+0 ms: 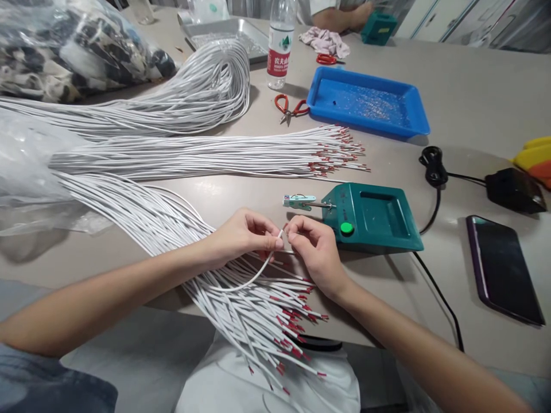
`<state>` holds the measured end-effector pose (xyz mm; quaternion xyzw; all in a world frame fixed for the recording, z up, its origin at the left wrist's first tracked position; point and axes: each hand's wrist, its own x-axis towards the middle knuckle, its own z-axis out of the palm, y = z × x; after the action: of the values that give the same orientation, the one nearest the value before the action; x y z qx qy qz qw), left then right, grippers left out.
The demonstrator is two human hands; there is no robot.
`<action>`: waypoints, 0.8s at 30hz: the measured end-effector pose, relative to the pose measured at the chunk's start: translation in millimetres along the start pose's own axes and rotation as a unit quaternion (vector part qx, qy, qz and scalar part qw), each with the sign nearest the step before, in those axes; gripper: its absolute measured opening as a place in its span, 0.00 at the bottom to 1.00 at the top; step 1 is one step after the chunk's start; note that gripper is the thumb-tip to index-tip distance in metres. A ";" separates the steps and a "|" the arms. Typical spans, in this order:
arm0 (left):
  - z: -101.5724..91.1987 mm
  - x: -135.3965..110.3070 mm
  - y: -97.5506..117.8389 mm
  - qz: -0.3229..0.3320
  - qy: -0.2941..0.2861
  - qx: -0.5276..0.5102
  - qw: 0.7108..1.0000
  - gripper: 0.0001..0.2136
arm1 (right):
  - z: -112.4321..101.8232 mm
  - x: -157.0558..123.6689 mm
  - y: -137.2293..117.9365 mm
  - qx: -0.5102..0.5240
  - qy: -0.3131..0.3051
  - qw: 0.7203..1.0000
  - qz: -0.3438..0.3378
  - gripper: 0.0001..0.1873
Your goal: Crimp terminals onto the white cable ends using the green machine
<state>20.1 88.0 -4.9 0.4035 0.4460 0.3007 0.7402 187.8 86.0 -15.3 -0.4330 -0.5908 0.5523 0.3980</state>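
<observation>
My left hand (253, 234) pinches a white cable (257, 276) a little short of its end. Close beside it, my right hand (312, 244) has thumb and forefinger pressed together at the cable's tip, where a bit of red shows; what exactly lies between those fingertips is too small to tell. Below both hands a fanned bundle of white cables (241, 310) with red ends spills over the table's near edge. Just right of my hands stands a green machine (379, 218) with a green button, and a clip-like arm (301, 201) juts from its left side.
A second cable bundle (206, 155) and a looped coil (215, 86) lie behind. Further back are red-handled cutters (289, 109), a blue tray (365, 103) with scraps, and a water bottle (280, 51). To the right lie a phone (503, 269) and a black adapter (512, 189). Another person's arm (340, 18) rests opposite.
</observation>
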 end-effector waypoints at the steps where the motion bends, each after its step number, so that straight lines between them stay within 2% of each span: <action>1: -0.3 0.2 -0.4 0.002 0.002 -0.002 1.000 0.11 | -0.3 -0.4 1.4 -0.002 0.010 1.000 0.001 0.09; 4: -0.9 0.6 -0.8 0.006 0.005 -0.004 1.000 0.12 | -0.5 -1.2 4.0 -0.004 0.033 0.999 -0.004 0.08; 12: 1.8 0.0 0.0 0.010 0.019 0.019 1.000 0.13 | 1.5 -0.1 1.1 -0.056 0.018 0.995 -0.075 0.06; 19: 0.8 -1.3 -1.4 0.054 0.045 0.071 0.995 0.11 | 0.1 2.1 1.4 -0.040 -0.011 0.999 -0.034 0.07; 24: -3.5 -0.9 0.6 0.094 0.083 0.029 0.992 0.10 | 0.1 1.0 -1.5 -0.033 -0.041 0.998 -0.026 0.08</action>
<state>16.5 88.7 -5.0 0.4387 0.4744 0.3879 0.6573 187.3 86.9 -13.9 -0.4077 -0.6357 0.5390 0.3730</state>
